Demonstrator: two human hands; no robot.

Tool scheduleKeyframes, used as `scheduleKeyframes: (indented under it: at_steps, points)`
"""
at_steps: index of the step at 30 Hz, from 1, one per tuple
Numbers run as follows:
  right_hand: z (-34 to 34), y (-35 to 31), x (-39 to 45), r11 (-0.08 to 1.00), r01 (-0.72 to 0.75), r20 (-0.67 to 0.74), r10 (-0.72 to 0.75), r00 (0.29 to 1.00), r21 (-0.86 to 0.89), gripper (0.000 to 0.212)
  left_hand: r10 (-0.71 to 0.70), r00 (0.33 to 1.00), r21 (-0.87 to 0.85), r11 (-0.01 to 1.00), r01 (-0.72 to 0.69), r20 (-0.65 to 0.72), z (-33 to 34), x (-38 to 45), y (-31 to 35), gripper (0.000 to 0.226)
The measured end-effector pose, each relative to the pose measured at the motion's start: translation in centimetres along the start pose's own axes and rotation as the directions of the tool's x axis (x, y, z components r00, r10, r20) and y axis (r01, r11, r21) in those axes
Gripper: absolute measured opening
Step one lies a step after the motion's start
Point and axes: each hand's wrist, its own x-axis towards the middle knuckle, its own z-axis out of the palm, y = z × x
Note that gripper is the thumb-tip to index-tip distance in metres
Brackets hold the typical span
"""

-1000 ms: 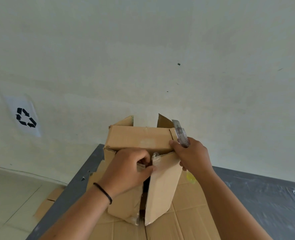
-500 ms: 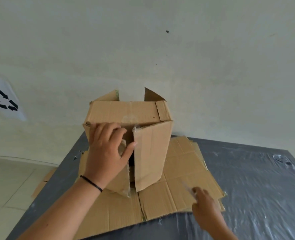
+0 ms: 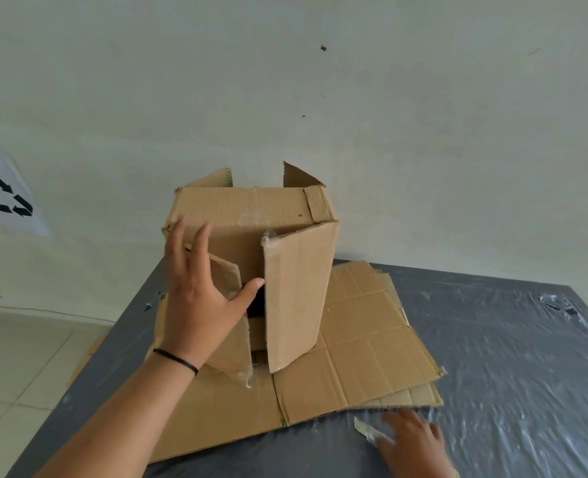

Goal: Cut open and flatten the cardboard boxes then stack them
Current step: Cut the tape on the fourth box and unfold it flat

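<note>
1. Cardboard box point(image 3: 251, 232) sits at about 12 o'clock on the flattened cardboard sheets point(image 3: 361, 353), which lie on the grey plastic-covered table point(image 3: 509, 339). A second ago the right hand was up at the box's top corner with the cutter; now the right hand point(image 3: 413, 443) is down at 5 o'clock, fingers spread flat by the cutter point(image 3: 366, 431) lying on the table. It's a bit blurry, but it looks let go.
2. Left hand point(image 3: 196, 298) went from gripping the flap to fingers spread and straight against the left flap point(image 3: 230, 319), thumb reaching toward the right flap point(image 3: 296, 298).
3. My guess: cutting is done on this end, both flaps hang loose, so flattening comes next.
4. Writing: none readable on the box. Only a black recycling symbol point(image 3: 6, 198) on a white sheet at 9 o'clock on the wall.
</note>
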Motion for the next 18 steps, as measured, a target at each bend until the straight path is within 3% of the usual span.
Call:
scheduleKeyframes:
  at_steps: [3,5,7,9,12,18]
  points:
    - [-4.4,-6.6,1.0,0.951,0.122,-0.276,-0.041,0.96,0.285,0.055,0.045,0.997,-0.003,0.999,-0.045,0.062,-0.8,-0.1,-0.6,0.089]
    - [-7.8,-12.2,1.4,0.869,0.178,-0.307,-0.032,0.951,0.462,0.085,0.051,0.993,-0.042,0.998,-0.047,0.11,-1.4,-0.1,-0.9,0.095]
    - [-9.9,-17.1,2.3,0.845,0.211,-0.306,-0.059,0.95,0.491,0.115,0.022,0.987,-0.108,0.994,-0.005,0.162,-2.1,-0.1,-0.8,0.101]
    - [-10.7,-20.4,3.4,0.879,0.193,-0.323,-0.047,0.945,0.436,0.131,-0.018,0.977,-0.153,0.987,0.051,0.211,-2.9,-0.3,-0.6,0.102]
    - [-11.4,-21.9,4.6,0.901,0.153,-0.374,0.011,0.927,0.407,0.122,-0.08,0.965,-0.165,0.979,0.123,0.25,-3.7,-0.4,-1.3,0.095]
    - [-12.0,-21.3,4.8,0.827,0.262,-0.478,0.009,0.878,0.497,0.086,-0.112,0.967,-0.171,0.973,0.153,0.228,-4.8,0.5,-2.4,0.076]
